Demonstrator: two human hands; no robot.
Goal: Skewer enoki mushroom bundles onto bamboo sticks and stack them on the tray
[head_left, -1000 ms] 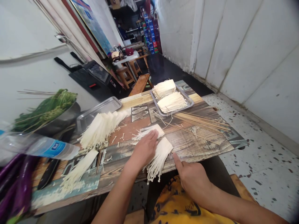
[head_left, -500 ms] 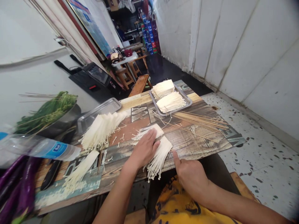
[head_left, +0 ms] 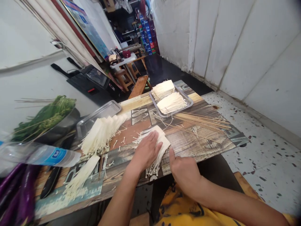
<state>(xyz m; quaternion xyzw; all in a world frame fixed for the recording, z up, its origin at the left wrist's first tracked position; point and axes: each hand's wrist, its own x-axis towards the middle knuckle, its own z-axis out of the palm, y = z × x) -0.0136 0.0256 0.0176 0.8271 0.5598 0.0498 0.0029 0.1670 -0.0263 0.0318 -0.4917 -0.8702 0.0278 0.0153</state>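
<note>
My left hand (head_left: 148, 150) lies flat across two bunches of enoki mushrooms (head_left: 164, 140) near the table's front edge, fingers stretched out and pressing down. The bunches overlap, their cut ends to the right and the thin stems fanning out to the left and front. Against the right edge of the nearer bunch is my right hand (head_left: 184, 168), closed with its index finger pointing at the mushrooms. It seems to grip a bamboo skewer, mostly hidden by the hand and the bunch. Behind them, a metal tray (head_left: 191, 103) carries flat stacks of enoki.
Loose bamboo skewers (head_left: 202, 122) lie to the right. Leftward are a pile of enoki (head_left: 101, 133), a single bunch (head_left: 82, 177), a clear tray (head_left: 81, 127), a black-handled knife (head_left: 50, 182), a plastic bottle (head_left: 56, 153), eggplants (head_left: 29, 188) and a metal bowl (head_left: 63, 122) of greens.
My right hand has moved left, closer to the mushrooms. The nearer bunch has shifted left against the farther one, under my left hand, which stays flat.
</note>
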